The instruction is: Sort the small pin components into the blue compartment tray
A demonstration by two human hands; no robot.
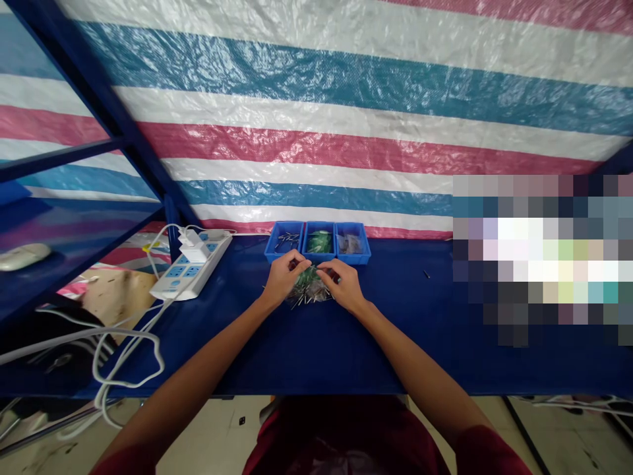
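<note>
A small workshop stall: a blue bench (420,330), little blue trays (317,241) of tiny parts, a power strip (190,270), and a striped plastic sheet (346,112) for a wall.

We log: parts pile (309,288) on table (316,356), between our left hand (281,277) and right hand (345,285) | three bins (319,225) at 12 o'clock | power strip (192,267) at 10 o'clock

Bright, even, diffuse light, no single source in view, mild sheen on the crinkled striped tarp (346,132), dark saturated blue table (395,343) with only faint soft shadows, wide-angle bowing at the edges, pile of small parts (307,290) too fine to resolve, pixelated block (541,257) at right.
</note>
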